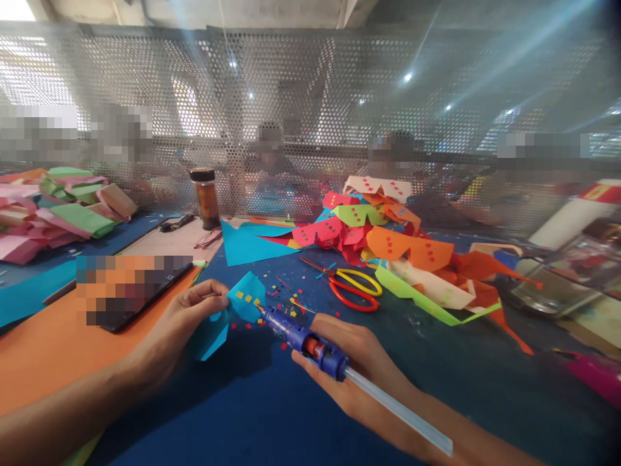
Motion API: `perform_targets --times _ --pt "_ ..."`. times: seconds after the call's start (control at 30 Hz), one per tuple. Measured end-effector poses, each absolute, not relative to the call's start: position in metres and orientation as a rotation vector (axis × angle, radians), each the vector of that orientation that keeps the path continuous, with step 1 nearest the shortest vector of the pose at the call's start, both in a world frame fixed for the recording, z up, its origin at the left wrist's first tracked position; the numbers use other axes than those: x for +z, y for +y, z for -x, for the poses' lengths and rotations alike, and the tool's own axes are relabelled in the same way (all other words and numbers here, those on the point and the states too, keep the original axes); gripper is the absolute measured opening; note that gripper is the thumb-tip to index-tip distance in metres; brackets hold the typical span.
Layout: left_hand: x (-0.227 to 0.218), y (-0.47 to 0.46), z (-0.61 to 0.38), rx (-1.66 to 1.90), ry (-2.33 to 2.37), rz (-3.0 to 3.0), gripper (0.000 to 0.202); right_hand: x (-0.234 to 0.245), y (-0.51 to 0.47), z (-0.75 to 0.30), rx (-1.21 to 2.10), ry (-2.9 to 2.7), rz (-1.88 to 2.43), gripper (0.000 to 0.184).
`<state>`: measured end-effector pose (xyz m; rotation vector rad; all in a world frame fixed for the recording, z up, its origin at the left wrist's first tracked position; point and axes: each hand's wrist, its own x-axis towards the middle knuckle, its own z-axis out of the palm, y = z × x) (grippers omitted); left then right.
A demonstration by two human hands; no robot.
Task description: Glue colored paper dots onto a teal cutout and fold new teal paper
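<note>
The person's left hand (194, 309) pinches a blue paper (248, 285) between thumb and fingers, and the right hand (352, 346) is wrapped around a glue gun (286, 328), its nozzle at the paper's edge beside yellow squares (248, 298). Beyond them on the dark blue table (194, 421) lie scissors (356, 294) and heaped paper cutouts (410, 246).

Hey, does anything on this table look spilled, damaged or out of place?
A little: small red and yellow paper scraps lie strewn over the blue table around the tip of the glue gun, looking untidy. The paper cut-outs beyond are heaped unevenly. I see no clear damage.
</note>
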<state>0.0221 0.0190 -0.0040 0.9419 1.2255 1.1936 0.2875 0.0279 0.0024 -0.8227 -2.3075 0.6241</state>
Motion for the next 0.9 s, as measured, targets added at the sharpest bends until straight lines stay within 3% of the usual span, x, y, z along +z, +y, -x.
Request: perform_targets --times 0.9 --pt "-0.0044 0.0174 -0.0218 1.203 1.192 -0.936 0.029 0.0044 0.0277 -0.2886 0.601 -2.336 0.859 0.016"
